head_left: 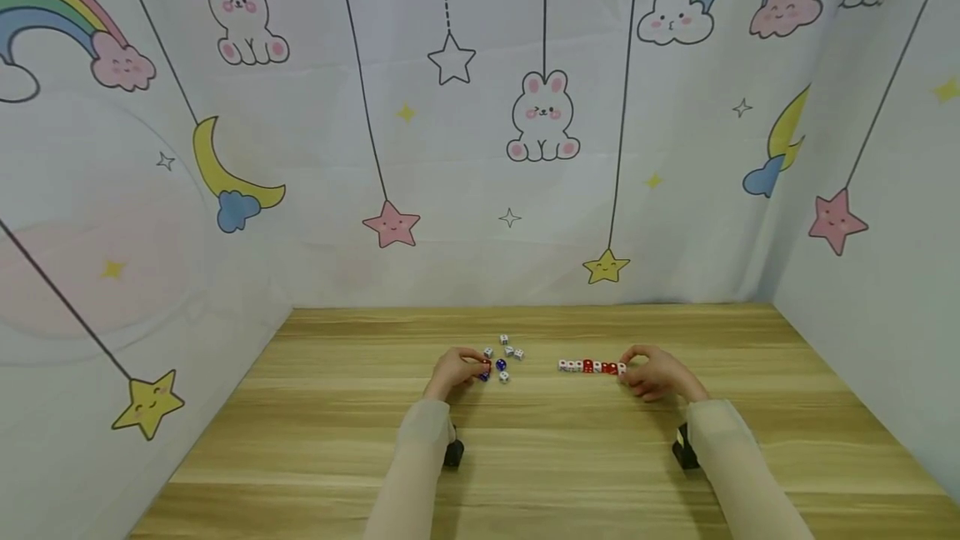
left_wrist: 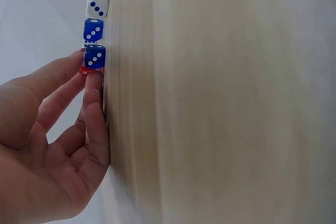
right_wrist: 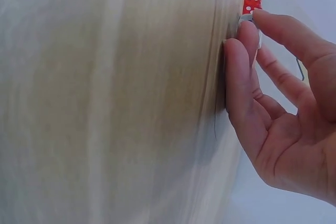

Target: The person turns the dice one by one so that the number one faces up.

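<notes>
My left hand [head_left: 454, 370] pinches a red die [head_left: 487, 362] between thumb and fingertips, low at the tabletop. Right by those fingertips sits a blue die [left_wrist: 95, 56], partly covering the red one in the left wrist view. A second blue die [head_left: 501, 365] lies just to the right. At the right end of a straight row of red and white dice [head_left: 588, 366], my right hand [head_left: 660, 373] holds a white die [head_left: 622, 368] with thumb and finger. Fingers hide most of that die in the right wrist view, where a red die [right_wrist: 252, 2] adjoins it.
Several loose white dice [head_left: 518, 353] lie beyond the left hand, and another white die [head_left: 504, 377] sits nearer. The wooden table [head_left: 555, 457] meets printed cloth walls [head_left: 465, 273] at the back and sides. Black wrist devices [head_left: 453, 452] hang below both sleeves.
</notes>
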A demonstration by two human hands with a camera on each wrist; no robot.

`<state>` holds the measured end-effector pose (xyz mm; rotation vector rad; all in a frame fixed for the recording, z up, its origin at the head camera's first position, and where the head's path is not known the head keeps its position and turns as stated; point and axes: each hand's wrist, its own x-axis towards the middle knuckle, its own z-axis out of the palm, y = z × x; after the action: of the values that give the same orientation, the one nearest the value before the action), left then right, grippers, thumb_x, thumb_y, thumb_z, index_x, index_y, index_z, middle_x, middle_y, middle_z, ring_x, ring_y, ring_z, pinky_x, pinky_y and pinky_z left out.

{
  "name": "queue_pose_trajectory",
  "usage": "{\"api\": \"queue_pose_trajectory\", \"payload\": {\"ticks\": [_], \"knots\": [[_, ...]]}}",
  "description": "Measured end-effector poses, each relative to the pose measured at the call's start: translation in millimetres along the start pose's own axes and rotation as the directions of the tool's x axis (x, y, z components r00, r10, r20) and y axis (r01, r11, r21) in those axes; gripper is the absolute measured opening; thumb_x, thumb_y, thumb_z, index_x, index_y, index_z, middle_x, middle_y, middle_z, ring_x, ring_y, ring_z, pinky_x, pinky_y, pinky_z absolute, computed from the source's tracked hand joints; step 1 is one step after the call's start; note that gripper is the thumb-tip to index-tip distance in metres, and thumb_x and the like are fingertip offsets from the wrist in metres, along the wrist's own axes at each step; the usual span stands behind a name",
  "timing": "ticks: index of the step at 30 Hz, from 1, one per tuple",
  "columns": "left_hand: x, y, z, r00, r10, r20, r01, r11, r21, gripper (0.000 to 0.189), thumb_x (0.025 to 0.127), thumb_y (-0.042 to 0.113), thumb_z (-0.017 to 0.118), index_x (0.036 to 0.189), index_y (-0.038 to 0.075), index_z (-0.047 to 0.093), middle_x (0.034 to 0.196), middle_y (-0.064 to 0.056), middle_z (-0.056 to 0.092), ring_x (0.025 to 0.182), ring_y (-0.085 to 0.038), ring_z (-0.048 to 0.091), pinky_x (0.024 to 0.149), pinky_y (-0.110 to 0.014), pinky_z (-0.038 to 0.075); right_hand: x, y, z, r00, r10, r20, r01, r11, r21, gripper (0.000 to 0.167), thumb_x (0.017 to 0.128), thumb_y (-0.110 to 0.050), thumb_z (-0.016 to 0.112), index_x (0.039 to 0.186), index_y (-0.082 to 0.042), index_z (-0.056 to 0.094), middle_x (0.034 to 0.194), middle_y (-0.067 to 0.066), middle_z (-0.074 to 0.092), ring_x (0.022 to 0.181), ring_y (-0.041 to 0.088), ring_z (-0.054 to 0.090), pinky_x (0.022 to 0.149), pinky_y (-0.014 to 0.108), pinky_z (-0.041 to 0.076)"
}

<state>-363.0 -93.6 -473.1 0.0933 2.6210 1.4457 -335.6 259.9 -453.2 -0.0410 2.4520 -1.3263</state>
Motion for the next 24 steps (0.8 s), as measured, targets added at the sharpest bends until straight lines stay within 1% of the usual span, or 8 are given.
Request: {"api": "queue_pose_trajectory", "payload": {"ticks": [3, 8, 12, 15, 19, 24], "knots": [[-0.7, 0.3, -1.5, 1.0, 0.003, 0.014, -0.003, 1.0, -0.016, 0.023, 0.082, 0.02, 0.064, 0.098, 0.005, 0.067, 0.081, -0.01, 0.068, 0.05, -0.008, 0.049, 0.051, -0.023, 0.045, 1.9, 2.1, 0.1, 1.0, 0.007, -0.01, -0.007, 1.0, 0.019, 0.035, 0.081, -0.014, 0.063, 0.111, -0.003, 0.048, 0.06, 0.0, 0.058, 0.053, 0.009, 0.056, 0.05, 0.026, 0.049], [-3.3, 2.6, -4.2, 0.999, 0.002, 0.036, -0.001, 0.999, -0.049, 0.024, 0.085, 0.019, 0.06, 0.102, 0.002, 0.065, 0.078, -0.012, 0.067, 0.05, -0.009, 0.048, 0.049, -0.024, 0.044, 5.3, 7.1, -0.1, 1.0, -0.007, -0.005, 0.007, 1.0, 0.015, 0.033, 0.081, -0.014, 0.062, 0.109, -0.004, 0.05, 0.062, 0.001, 0.059, 0.053, 0.009, 0.055, 0.05, 0.026, 0.048], [-3.0, 4.6, -5.2, 0.999, -0.004, 0.052, 0.006, 0.999, -0.049, 0.024, 0.086, 0.02, 0.058, 0.102, 0.002, 0.063, 0.07, -0.009, 0.062, 0.048, -0.01, 0.044, 0.045, -0.021, 0.04, 5.3, 7.8, 0.4, 1.0, -0.013, -0.002, 0.013, 1.0, 0.005, 0.031, 0.081, -0.015, 0.062, 0.108, -0.004, 0.051, 0.063, 0.001, 0.058, 0.054, 0.009, 0.055, 0.049, 0.026, 0.048], [-1.2, 3.8, -5.3, 0.998, 0.005, 0.067, -0.001, 0.999, -0.052, 0.022, 0.086, 0.018, 0.058, 0.101, 0.002, 0.063, 0.066, -0.005, 0.058, 0.046, -0.01, 0.04, 0.043, -0.02, 0.037, 5.0, 7.3, 0.4, 1.0, -0.012, 0.002, 0.012, 1.0, 0.0, 0.032, 0.081, -0.016, 0.063, 0.108, -0.005, 0.05, 0.062, 0.001, 0.059, 0.054, 0.009, 0.056, 0.049, 0.026, 0.048], [0.1, 1.7, -6.4, 0.995, 0.028, 0.092, -0.023, 0.998, -0.058, 0.02, 0.086, 0.016, 0.058, 0.1, 0.001, 0.064, 0.064, -0.005, 0.057, 0.045, -0.01, 0.037, 0.042, -0.021, 0.034, 4.4, 6.6, 0.3, 1.0, -0.008, 0.0, 0.008, 1.0, -0.002, 0.033, 0.081, -0.016, 0.063, 0.108, -0.005, 0.05, 0.062, 0.001, 0.059, 0.054, 0.01, 0.056, 0.05, 0.027, 0.049], [0.2, 1.1, -7.4, 0.993, 0.035, 0.113, -0.028, 0.997, -0.07, 0.02, 0.086, 0.014, 0.059, 0.099, 0.001, 0.064, 0.065, -0.006, 0.058, 0.046, -0.011, 0.039, 0.042, -0.022, 0.035, 3.8, 5.8, 0.3, 1.0, -0.007, -0.01, 0.007, 1.0, -0.001, 0.031, 0.081, -0.016, 0.063, 0.107, -0.005, 0.05, 0.061, 0.001, 0.058, 0.053, 0.01, 0.055, 0.049, 0.027, 0.048]]}}
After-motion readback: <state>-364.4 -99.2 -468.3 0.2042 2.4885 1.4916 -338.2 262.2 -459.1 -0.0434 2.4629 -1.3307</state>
